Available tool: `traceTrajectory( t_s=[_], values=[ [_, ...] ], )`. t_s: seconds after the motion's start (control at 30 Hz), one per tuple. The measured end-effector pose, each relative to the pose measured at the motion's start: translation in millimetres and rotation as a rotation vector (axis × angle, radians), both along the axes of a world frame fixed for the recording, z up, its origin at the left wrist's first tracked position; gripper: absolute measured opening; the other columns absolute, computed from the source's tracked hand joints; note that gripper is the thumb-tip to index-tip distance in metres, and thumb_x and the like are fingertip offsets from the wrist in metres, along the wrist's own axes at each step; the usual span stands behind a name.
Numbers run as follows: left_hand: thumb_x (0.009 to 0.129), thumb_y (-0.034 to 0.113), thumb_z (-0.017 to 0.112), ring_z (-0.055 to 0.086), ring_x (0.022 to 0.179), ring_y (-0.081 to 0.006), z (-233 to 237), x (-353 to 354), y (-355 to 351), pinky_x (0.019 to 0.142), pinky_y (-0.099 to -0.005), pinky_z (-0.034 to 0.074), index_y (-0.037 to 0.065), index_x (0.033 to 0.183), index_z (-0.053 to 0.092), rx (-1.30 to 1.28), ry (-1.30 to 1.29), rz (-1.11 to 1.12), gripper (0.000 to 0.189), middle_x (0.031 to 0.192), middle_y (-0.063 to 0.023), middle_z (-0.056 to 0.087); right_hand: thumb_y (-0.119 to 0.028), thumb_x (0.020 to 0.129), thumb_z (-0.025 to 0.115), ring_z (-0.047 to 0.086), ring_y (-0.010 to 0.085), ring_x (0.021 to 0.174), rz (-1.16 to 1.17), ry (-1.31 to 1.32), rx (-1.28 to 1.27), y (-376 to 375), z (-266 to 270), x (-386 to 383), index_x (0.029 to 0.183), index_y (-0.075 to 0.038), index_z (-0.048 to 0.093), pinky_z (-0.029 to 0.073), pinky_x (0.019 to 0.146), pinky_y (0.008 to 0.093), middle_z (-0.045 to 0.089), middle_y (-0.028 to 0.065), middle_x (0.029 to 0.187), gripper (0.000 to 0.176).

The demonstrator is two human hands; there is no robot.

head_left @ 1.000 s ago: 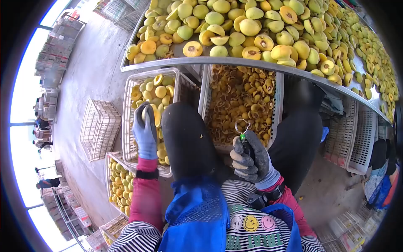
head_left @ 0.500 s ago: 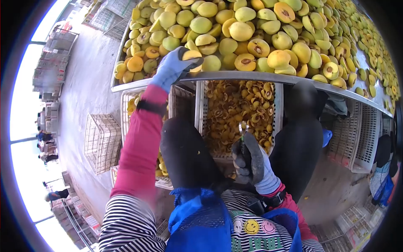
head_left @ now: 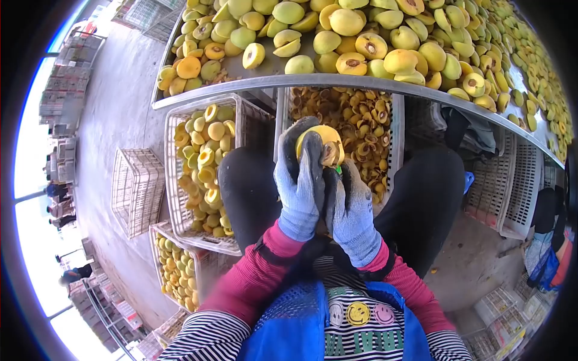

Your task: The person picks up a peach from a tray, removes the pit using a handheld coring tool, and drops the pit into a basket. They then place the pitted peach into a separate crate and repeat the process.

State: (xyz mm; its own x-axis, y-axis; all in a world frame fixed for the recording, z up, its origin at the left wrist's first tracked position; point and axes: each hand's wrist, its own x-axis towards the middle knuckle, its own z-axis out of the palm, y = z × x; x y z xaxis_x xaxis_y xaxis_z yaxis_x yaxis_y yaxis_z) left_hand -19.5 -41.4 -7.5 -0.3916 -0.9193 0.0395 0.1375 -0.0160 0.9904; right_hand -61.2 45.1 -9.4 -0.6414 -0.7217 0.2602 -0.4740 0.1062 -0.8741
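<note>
My left hand, in a blue glove with dark fingertips, grips a yellow peach half above the crate between my knees. The brown pit area in its cut face is turned toward my right hand. My right hand, gloved alike, is closed around a small pitting tool whose green part shows just under the fruit. The tool's metal loop is hidden at the peach. Both hands are close together, their fingers nearly touching. Below them a white crate holds scooped-out scraps and pits.
A metal-edged table piled with halved peaches runs across in front of me. On my left stand a crate of peach halves, another filled crate and a slatted crate. More crates stand at right, near another person's sleeve.
My left hand has taken a peach half from the table edge and brought it down to my right hand. My right hand has moved up and left, bringing the tool to the fruit.
</note>
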Motion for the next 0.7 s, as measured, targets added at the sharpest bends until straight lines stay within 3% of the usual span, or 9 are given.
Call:
traceTrajectory(
  t_s=[0.2,0.27,0.3,0.4,0.57,0.7],
  values=[
    [0.094,0.016,0.05,0.057,0.087,-0.016,3,17,4,0.078,-0.0283,0.047,-0.004,0.111,0.053,-0.209,-0.043,-0.086,0.026,0.097,-0.0106,0.059,-0.011,0.091,0.044,0.057,0.0368,0.061,0.021,0.224,-0.13,14,-12,5,0.1,0.004,0.048,0.044,0.056,0.0374,0.057,0.0194,0.072,0.018],
    [0.094,0.016,0.05,0.057,0.086,-0.0162,12,18,8,0.077,-0.0282,0.047,-0.004,0.11,0.052,-0.129,-0.045,-0.12,0.026,0.096,-0.0105,0.059,-0.011,0.091,0.043,0.057,0.0339,0.06,0.191,-0.383,-0.101,16,7,-1,0.1,0.005,0.049,0.044,0.055,0.0358,0.057,0.0182,0.072,0.018],
    [0.094,0.016,0.05,0.058,0.085,-0.0165,15,18,9,0.076,-0.0282,0.047,-0.004,0.11,0.052,-0.05,-0.045,-0.157,0.025,0.094,-0.0104,0.059,-0.011,0.091,0.043,0.057,0.0339,0.06,0.195,-0.383,-0.102,17,6,1,0.1,0.005,0.049,0.044,0.055,0.0358,0.057,0.0182,0.072,0.018],
    [0.094,0.016,0.049,0.056,0.09,-0.0168,4,19,13,0.079,-0.028,0.046,-0.002,0.112,0.051,-0.144,-0.086,-0.106,0.026,0.099,-0.0108,0.058,-0.011,0.092,0.043,0.057,0.0332,0.06,0.11,-0.392,-0.175,17,-3,10,0.099,0.005,0.05,0.043,0.055,0.035,0.056,0.0188,0.071,0.019],
    [0.095,0.02,0.049,0.054,0.099,-0.0171,0,16,27,0.085,-0.0286,0.044,-0.001,0.114,0.051,-0.143,-0.023,0.006,0.028,0.108,-0.0116,0.054,-0.013,0.092,0.042,0.058,0.0347,0.061,-0.016,-0.184,-0.173,18,0,17,0.102,0.005,0.049,0.043,0.054,0.0357,0.055,0.0207,0.071,0.023],
    [0.092,0.016,0.051,0.058,0.088,-0.0166,6,17,16,0.079,-0.0283,0.046,-0.004,0.108,0.052,-0.272,-0.104,-0.084,0.025,0.097,-0.0129,0.059,-0.015,0.092,0.043,0.058,0.0308,0.06,0.043,-0.179,-0.151,25,2,11,0.104,0.005,0.049,0.043,0.055,0.0355,0.057,0.0194,0.072,0.024]
  ],
)
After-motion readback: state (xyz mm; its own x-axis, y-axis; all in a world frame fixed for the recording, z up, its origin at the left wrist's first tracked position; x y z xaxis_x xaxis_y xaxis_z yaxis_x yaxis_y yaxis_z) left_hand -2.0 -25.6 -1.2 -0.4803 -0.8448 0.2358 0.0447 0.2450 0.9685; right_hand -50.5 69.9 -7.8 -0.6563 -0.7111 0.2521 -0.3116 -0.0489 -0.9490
